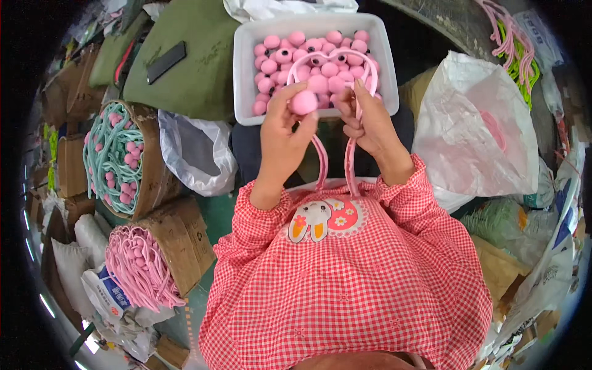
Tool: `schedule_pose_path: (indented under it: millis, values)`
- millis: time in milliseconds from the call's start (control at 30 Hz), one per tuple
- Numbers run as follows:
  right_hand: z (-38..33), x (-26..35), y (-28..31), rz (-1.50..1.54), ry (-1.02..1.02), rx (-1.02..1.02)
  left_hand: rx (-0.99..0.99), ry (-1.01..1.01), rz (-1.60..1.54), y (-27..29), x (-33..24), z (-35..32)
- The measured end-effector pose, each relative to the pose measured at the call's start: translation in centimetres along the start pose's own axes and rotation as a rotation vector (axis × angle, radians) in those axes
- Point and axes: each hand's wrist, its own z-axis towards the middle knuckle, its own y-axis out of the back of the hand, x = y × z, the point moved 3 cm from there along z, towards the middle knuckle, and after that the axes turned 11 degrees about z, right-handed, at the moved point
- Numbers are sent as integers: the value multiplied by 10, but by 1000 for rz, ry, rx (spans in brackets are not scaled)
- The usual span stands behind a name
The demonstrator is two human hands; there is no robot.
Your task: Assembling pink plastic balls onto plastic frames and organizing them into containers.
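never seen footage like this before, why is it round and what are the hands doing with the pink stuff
There is one picture, from a wide fisheye camera on a person's head looking down, so the edges bend. The checked red sleeves at the bottom are that person's own. The left hand pinches a pink ball; the right hand grips a looped pink cord whose two ends hang toward the lap. Just beyond sits a white plastic tray of pink balls, some with dark holes. To the left, cardboard boxes hold pink and teal cords; a white plastic bag lies on the right.
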Motion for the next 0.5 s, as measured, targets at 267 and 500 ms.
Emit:
schedule_pose_path:
  millis: [267, 500]
  values:
    - [20, 4, 42, 152, -100, 20, 245, 60, 334, 27, 34, 107]
    - [17, 7, 51, 172, -82, 53, 420, 259, 659, 11, 77, 264]
